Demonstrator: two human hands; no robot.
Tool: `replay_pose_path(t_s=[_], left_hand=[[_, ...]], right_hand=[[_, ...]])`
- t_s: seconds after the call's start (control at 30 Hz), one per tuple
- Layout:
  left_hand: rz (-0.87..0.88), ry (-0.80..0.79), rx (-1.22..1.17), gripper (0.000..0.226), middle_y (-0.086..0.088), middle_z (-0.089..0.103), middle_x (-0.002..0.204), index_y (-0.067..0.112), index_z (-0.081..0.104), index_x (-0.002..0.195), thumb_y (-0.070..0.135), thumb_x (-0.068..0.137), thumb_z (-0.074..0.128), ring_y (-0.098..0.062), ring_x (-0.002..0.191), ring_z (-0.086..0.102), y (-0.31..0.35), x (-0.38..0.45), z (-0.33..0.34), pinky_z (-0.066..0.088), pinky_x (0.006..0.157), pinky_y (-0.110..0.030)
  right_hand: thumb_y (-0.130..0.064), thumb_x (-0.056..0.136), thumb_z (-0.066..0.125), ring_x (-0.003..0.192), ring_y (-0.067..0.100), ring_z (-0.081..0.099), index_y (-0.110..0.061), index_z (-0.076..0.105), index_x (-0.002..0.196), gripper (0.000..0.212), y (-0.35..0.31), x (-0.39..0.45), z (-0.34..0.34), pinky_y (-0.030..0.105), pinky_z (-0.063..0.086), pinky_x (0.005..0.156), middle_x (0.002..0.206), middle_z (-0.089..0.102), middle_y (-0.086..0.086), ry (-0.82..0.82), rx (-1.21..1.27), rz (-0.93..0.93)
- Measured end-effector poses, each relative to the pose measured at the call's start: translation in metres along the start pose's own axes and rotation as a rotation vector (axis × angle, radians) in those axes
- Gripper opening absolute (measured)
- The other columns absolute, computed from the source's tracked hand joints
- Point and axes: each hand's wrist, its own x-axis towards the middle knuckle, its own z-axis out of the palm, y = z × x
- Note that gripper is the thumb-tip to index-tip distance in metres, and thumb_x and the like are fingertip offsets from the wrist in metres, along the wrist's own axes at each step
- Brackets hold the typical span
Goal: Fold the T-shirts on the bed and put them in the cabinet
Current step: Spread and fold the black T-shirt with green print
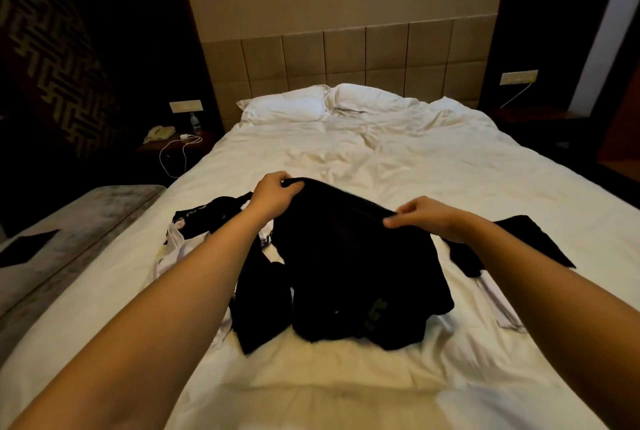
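Observation:
A black T-shirt (349, 256) is lifted by its upper edge over the middle of the white bed (381, 159), its lower part bunched on the sheet. My left hand (273, 192) pinches the edge at the left end. My right hand (426, 218) pinches the same edge at the right end. Under and beside it lie more shirts: a black one with a print (214, 211) and a white one (176, 246) to the left, another black piece (526, 239) and a white piece (498, 298) to the right. No cabinet is in view.
Two white pillows (284, 107) lie at the padded headboard (346, 55). A dark nightstand (173, 144) on the left carries a phone, a bottle and a white cable. A grey bench (69, 222) runs along the bed's left side.

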Motion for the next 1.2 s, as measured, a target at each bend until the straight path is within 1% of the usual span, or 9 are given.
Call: replay_pose_path(t_s=[0.1, 0.2, 0.33, 0.43, 0.57, 0.73, 0.87, 1.0, 1.2], left_hand=[[-0.107, 0.017, 0.125, 0.025, -0.007, 0.055, 0.074, 0.008, 0.061, 0.093, 0.032, 0.100, 0.058, -0.025, 0.065, 0.053, -0.034, 0.001, 0.008, 0.036, 0.060, -0.032], [-0.208, -0.007, 0.230, 0.025, -0.008, 0.049, 0.073, 0.011, 0.056, 0.087, 0.032, 0.101, 0.055, -0.022, 0.062, 0.046, -0.070, 0.003, 0.011, 0.032, 0.059, -0.031], [-0.429, -0.148, 0.547, 0.029, -0.010, 0.054, 0.082, 0.014, 0.053, 0.077, 0.036, 0.096, 0.057, -0.031, 0.086, 0.055, -0.100, 0.006, 0.032, 0.034, 0.107, -0.049], [-0.368, -0.231, 0.758, 0.040, -0.013, 0.059, 0.121, 0.013, 0.063, 0.113, 0.045, 0.090, 0.055, -0.032, 0.114, 0.053, -0.096, 0.011, 0.067, 0.023, 0.110, -0.050], [0.002, -0.361, 0.338, 0.068, -0.002, 0.048, 0.145, 0.022, 0.049, 0.141, 0.055, 0.086, 0.069, -0.023, 0.133, 0.044, -0.066, 0.006, 0.117, 0.032, 0.113, -0.042], [-0.148, -0.313, -0.050, 0.022, -0.005, 0.066, 0.080, 0.009, 0.071, 0.097, 0.029, 0.092, 0.070, -0.020, 0.070, 0.061, -0.068, 0.013, 0.147, 0.042, 0.063, -0.028], [-0.388, -0.089, -0.196, 0.034, -0.012, 0.072, 0.102, 0.002, 0.069, 0.115, 0.028, 0.095, 0.064, -0.028, 0.093, 0.069, -0.106, 0.029, 0.130, 0.052, 0.083, -0.035], [-0.459, 0.032, 0.286, 0.039, -0.017, 0.068, 0.097, 0.003, 0.064, 0.092, 0.042, 0.095, 0.058, -0.032, 0.082, 0.061, -0.149, 0.025, 0.114, 0.042, 0.065, -0.034], [-0.171, 0.043, 0.754, 0.046, -0.013, 0.056, 0.121, 0.011, 0.051, 0.126, 0.020, 0.083, 0.066, -0.034, 0.115, 0.054, -0.149, 0.014, 0.125, 0.045, 0.089, -0.042]], right_hand=[[-0.019, 0.086, 0.072, 0.087, 0.021, 0.063, -0.006, 0.076, 0.094, 0.015, 0.038, 0.013, 0.005, 0.027, 0.048, 0.076, 0.090, 0.070, 0.007, -0.041, -0.132, 0.064], [-0.016, 0.087, 0.070, 0.071, 0.016, 0.055, -0.002, 0.074, 0.090, 0.016, 0.065, 0.024, 0.016, 0.023, 0.042, 0.062, 0.077, 0.062, 0.004, -0.035, -0.264, 0.114], [-0.024, 0.091, 0.067, 0.071, 0.018, 0.054, -0.013, 0.069, 0.088, 0.012, 0.079, 0.043, 0.033, 0.026, 0.038, 0.057, 0.073, 0.058, 0.000, -0.013, -0.446, 0.092], [-0.025, 0.092, 0.065, 0.075, 0.020, 0.059, -0.019, 0.065, 0.087, 0.008, 0.072, 0.059, 0.048, 0.025, 0.041, 0.057, 0.080, 0.062, 0.000, 0.018, -0.423, -0.036], [-0.020, 0.087, 0.069, 0.084, 0.017, 0.065, -0.020, 0.071, 0.090, 0.004, 0.047, 0.075, 0.071, 0.027, 0.050, 0.070, 0.087, 0.069, -0.002, 0.051, -0.274, -0.204], [-0.004, 0.085, 0.066, 0.104, 0.012, 0.064, -0.020, 0.066, 0.113, 0.033, 0.036, 0.084, 0.080, 0.027, 0.055, 0.083, 0.110, 0.067, 0.002, 0.085, 0.240, -0.207], [-0.024, 0.088, 0.072, 0.103, 0.026, 0.063, -0.011, 0.063, 0.118, 0.034, 0.088, 0.089, 0.095, 0.033, 0.048, 0.084, 0.114, 0.064, 0.011, 0.174, 0.085, 0.028], [-0.056, 0.084, 0.070, 0.078, 0.022, 0.053, 0.003, 0.067, 0.106, 0.063, 0.139, 0.077, 0.116, 0.032, 0.046, 0.070, 0.087, 0.058, 0.012, -0.127, 0.048, 0.294], [-0.023, 0.096, 0.065, 0.067, 0.014, 0.057, -0.009, 0.065, 0.075, 0.025, 0.141, 0.072, 0.134, 0.025, 0.051, 0.066, 0.070, 0.058, 0.003, -0.093, 0.302, 0.130]])
